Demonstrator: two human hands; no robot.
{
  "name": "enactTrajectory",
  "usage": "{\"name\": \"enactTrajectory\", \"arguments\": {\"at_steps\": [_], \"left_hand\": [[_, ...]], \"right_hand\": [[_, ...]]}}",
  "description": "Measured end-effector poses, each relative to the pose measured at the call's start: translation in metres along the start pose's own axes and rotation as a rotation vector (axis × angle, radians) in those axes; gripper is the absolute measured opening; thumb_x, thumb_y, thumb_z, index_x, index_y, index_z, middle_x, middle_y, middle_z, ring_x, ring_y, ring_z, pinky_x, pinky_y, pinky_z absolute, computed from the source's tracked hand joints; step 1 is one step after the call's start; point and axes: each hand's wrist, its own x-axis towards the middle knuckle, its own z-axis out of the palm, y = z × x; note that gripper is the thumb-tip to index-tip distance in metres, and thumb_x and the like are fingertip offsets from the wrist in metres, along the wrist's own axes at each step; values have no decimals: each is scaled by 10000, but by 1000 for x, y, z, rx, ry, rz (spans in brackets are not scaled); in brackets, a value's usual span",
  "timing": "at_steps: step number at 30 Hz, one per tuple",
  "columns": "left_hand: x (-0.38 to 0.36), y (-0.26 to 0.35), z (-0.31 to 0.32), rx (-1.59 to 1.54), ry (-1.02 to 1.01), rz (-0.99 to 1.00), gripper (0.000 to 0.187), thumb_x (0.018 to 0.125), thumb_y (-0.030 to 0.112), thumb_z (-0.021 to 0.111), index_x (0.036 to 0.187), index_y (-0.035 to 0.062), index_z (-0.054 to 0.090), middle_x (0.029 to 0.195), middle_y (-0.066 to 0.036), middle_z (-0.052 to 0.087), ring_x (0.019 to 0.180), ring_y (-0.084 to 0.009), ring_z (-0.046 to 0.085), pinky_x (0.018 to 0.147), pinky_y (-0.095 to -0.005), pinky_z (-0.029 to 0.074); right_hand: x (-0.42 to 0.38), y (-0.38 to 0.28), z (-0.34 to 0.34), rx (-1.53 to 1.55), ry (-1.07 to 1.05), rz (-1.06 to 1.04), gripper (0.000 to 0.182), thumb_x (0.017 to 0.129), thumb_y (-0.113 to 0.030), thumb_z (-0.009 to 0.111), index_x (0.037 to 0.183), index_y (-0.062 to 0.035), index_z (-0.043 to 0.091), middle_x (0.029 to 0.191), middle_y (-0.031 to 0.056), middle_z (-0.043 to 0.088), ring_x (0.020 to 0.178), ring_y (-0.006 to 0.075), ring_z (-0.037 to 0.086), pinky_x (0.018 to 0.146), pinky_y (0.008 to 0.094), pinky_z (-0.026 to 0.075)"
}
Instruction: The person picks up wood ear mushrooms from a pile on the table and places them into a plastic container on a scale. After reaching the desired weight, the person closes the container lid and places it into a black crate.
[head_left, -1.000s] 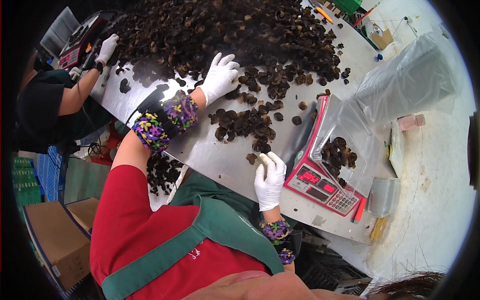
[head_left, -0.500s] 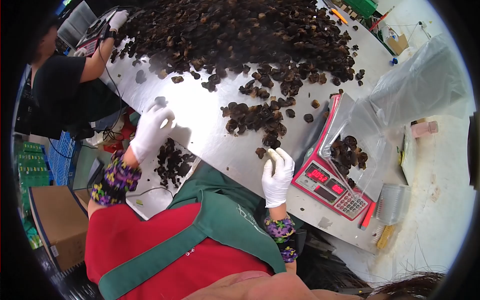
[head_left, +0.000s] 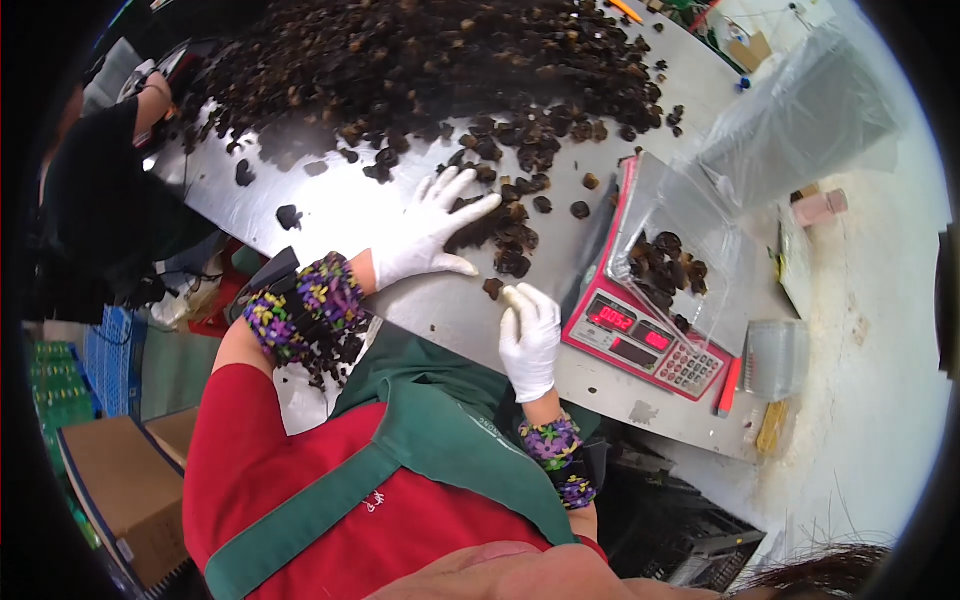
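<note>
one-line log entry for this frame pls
left hand: open, flat on small mushroom pile | right hand: loosely curled beside scale | bag: on scale, holds mushrooms

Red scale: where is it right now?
In the head view the red scale sits on the right of the steel table, just beyond the right hand, with a clear bag of mushrooms on it.

A steel table (head_left: pixel 400 215) carries a dark mushroom heap (head_left: pixel 420 60), a red scale (head_left: pixel 645 335) and a clear bag (head_left: pixel 800 110).

White gloved hands (head_left: pixel 530 335); purple floral sleeves (head_left: pixel 300 305); red scale (head_left: pixel 640 335); dark brown mushrooms (head_left: pixel 440 60).
</note>
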Motion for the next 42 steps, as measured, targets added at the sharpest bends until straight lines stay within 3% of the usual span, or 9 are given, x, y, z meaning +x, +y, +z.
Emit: {"name": "enactTrajectory", "arguments": {"at_steps": [5,8,9,19,25,32,33,38,42], "left_hand": [[50,16,28,-51,-99,244,851,750,640,740,1494,313,489,1618,-197,289,1476,-486,244,1163,-660,237],[49,19,44,-86,13,373,598,817,503,751,1342,251,619,1449,-142,500,1250,-410,514,1002,-552,465],[44,23,40,-49,7,374,440,865,375,718,1265,207,647,1334,-120,558,1068,-336,588,884,-461,528],[68,31,18,-289,312,95,95,861,93,730,951,70,749,847,-84,648,806,-255,654,710,-346,530],[145,129,-33,-447,594,397,176,799,39,776,971,78,761,862,-82,685,768,-235,668,679,-328,539],[186,204,12,-268,53,548,227,859,343,712,991,158,724,1092,-51,636,1130,-324,569,954,-476,473],[185,205,13,-257,162,576,283,858,377,716,1049,167,716,1162,-57,627,1205,-349,527,1011,-495,429],[156,171,-31,-569,301,613,444,835,353,779,1226,166,683,1318,-134,579,1304,-379,460,1110,-497,354],[143,51,-32,-413,301,262,456,845,213,761,1283,129,667,1330,-164,593,1229,-342,569,1050,-458,461]], "right_hand": [[-8,-27,-62,-146,65,-98,347,783,3,695,1123,-63,710,1127,111,651,1063,332,617,950,442,508],[2,-32,-116,-318,231,-104,313,813,23,658,1109,-64,713,1128,100,649,1063,314,616,962,449,499],[7,-29,-131,-376,286,-82,297,832,32,642,1108,-55,710,1131,104,649,1069,313,615,970,447,492],[15,28,-182,-523,284,117,394,836,-138,742,1219,-73,672,1279,162,569,1210,388,513,1049,493,405],[9,35,-170,-506,293,121,404,822,-135,768,1214,-89,685,1301,158,552,1234,390,500,1055,489,413],[8,37,-170,-526,296,107,353,813,-71,740,1160,-53,674,1292,175,564,1231,397,513,1047,498,417],[8,36,-171,-498,296,122,343,816,-65,733,1153,-43,671,1294,175,566,1233,392,514,1052,496,413],[2,25,-180,-484,383,146,372,849,-34,682,1220,-8,661,1309,175,577,1225,347,542,1054,448,423],[-7,21,-192,-474,403,164,323,893,-30,647,1214,3,661,1315,171,582,1204,328,566,1021,433,459]]}}
